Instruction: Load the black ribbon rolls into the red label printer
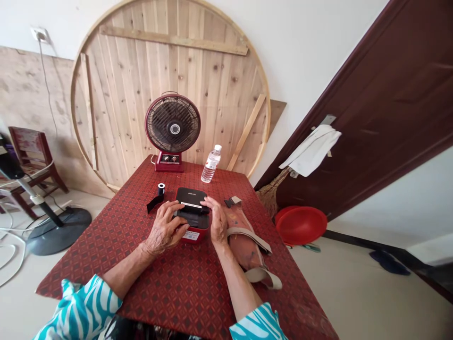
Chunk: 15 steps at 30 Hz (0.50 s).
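Note:
A small box-shaped device (191,234), red below with a black top, stands on the table in front of me. Its black lid (190,194) looks raised at the back, with a pale strip along its edge and a dark recess in front. My left hand (166,226) grips the left side, fingertips at the lid's edge and over the front part. Along the right side lies my right hand (216,219), its fingertips curled onto the lid's corner. Left of the device are a small black roll (161,189) and a dark strip (154,203).
On the red patterned table (155,293) stand a fan (173,127) and a water bottle (211,165) at the back. A brown bag (244,241) with pale straps lies right of my right hand. A red basin (300,224) and a black round stand base (60,231) are on the floor.

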Each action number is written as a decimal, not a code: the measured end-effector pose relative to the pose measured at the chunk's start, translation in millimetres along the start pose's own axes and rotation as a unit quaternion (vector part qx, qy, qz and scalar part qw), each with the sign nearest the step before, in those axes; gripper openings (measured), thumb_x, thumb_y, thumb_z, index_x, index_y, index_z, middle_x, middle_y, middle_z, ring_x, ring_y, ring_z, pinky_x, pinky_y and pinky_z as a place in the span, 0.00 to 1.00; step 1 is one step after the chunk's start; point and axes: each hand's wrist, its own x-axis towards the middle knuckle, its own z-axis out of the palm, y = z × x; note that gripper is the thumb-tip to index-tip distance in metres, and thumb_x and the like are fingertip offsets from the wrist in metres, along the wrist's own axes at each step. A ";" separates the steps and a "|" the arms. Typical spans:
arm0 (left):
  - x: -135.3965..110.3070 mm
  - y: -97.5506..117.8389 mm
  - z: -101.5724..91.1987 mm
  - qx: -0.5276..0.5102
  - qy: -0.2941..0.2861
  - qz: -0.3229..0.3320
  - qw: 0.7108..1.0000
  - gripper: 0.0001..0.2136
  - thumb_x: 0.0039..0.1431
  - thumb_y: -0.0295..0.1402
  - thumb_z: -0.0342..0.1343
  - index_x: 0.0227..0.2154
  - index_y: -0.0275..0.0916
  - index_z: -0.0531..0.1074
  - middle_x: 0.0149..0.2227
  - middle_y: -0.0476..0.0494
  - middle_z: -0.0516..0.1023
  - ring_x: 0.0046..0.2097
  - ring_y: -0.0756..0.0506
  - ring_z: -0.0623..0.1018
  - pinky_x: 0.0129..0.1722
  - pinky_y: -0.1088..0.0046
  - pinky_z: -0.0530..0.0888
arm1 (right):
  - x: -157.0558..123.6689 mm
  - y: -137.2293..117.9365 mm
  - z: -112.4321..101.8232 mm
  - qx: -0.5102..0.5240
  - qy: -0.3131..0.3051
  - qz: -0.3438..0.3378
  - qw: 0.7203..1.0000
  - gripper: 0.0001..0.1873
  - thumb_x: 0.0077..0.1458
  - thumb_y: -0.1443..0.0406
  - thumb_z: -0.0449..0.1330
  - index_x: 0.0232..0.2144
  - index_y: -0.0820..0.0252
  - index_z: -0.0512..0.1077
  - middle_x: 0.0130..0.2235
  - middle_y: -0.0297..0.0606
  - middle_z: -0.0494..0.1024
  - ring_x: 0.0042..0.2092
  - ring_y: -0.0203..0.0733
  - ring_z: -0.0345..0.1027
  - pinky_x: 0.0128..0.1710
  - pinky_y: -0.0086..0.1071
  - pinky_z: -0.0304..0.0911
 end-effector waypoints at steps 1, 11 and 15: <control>-0.6 -0.1 0.2 -0.002 -0.002 -0.001 1.000 0.02 0.58 0.30 0.56 0.33 0.39 0.73 0.50 0.37 0.71 0.57 0.38 0.67 0.56 0.52 0.65 | -3.1 0.1 -0.8 0.004 -0.004 0.003 1.000 0.27 0.65 0.53 0.39 0.40 0.57 0.76 0.50 0.40 0.75 0.56 0.42 0.65 0.59 0.40 0.56; -8.7 -11.5 4.0 -0.009 -0.048 -0.059 0.997 0.21 0.62 0.40 0.50 0.55 0.36 0.61 0.56 0.32 0.68 0.59 0.37 0.65 0.58 0.52 0.60 | -14.2 9.1 -1.8 0.036 -0.017 0.023 0.999 0.27 0.64 0.50 0.40 0.45 0.55 0.75 0.53 0.39 0.74 0.57 0.45 0.63 0.60 0.43 0.55; -9.2 -16.2 5.7 0.011 -0.065 -0.082 0.995 0.18 0.62 0.40 0.49 0.51 0.38 0.66 0.53 0.35 0.71 0.58 0.38 0.67 0.58 0.54 0.60 | -15.9 10.5 -2.2 0.026 -0.020 0.002 0.999 0.27 0.65 0.53 0.39 0.47 0.55 0.74 0.54 0.40 0.73 0.58 0.44 0.63 0.60 0.42 0.55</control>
